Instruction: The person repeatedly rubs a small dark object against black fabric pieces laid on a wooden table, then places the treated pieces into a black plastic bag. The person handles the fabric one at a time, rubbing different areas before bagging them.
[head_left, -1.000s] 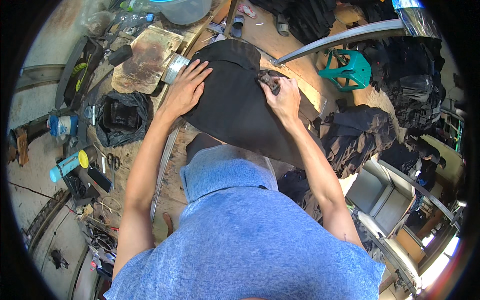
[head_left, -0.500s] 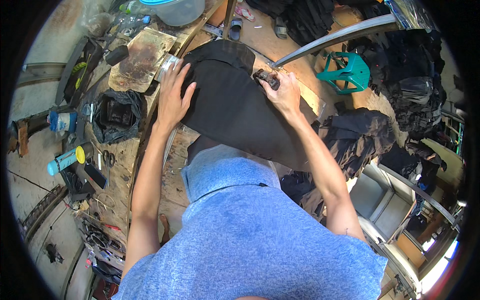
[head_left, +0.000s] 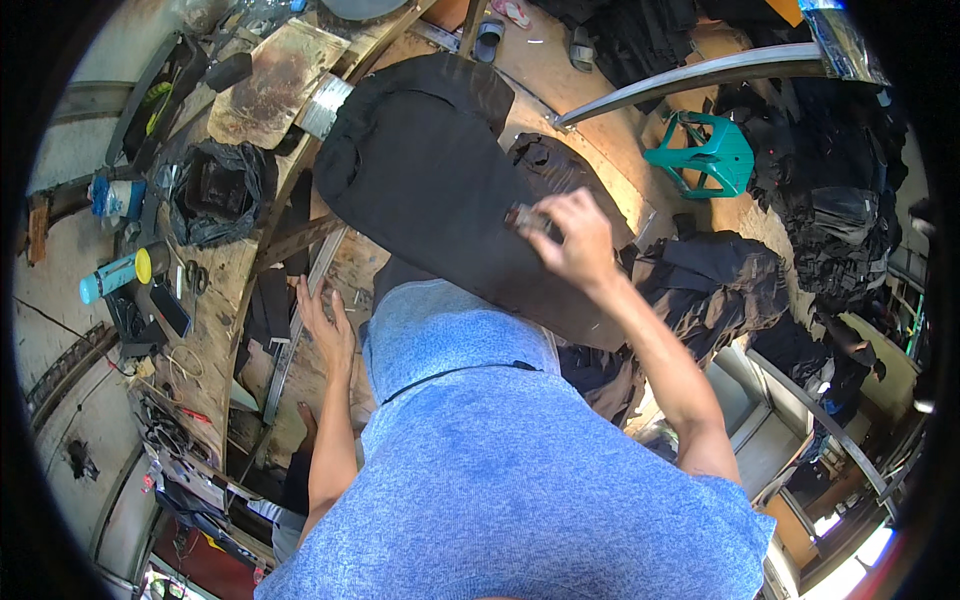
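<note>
A black piece of cloth (head_left: 430, 180) lies spread in front of my body, its far end rounded and draped over a support that I cannot make out. My right hand (head_left: 578, 245) is closed on a small dark block-like thing (head_left: 528, 218), partly hidden by my fingers, over the right part of the cloth. Whether the block touches the cloth, I cannot tell. My left hand (head_left: 328, 318) is off the cloth, fingers apart and holding nothing, near the edge of the wooden bench (head_left: 222, 335). A shiny metallic cylinder (head_left: 326, 106) sits beside the cloth's far left side.
On the bench are a bin lined with black plastic (head_left: 218, 192), a stained board (head_left: 275, 85), a light blue bottle (head_left: 110, 278), a phone (head_left: 170, 310) and scissors (head_left: 198, 276). A green stool (head_left: 715, 155) and dark cloth heaps (head_left: 715, 280) occupy the right side.
My left hand has left the cloth and come back toward my body. The right hand, still gripping the dark block, has moved nearer to me over the cloth. The view has shifted slightly.
</note>
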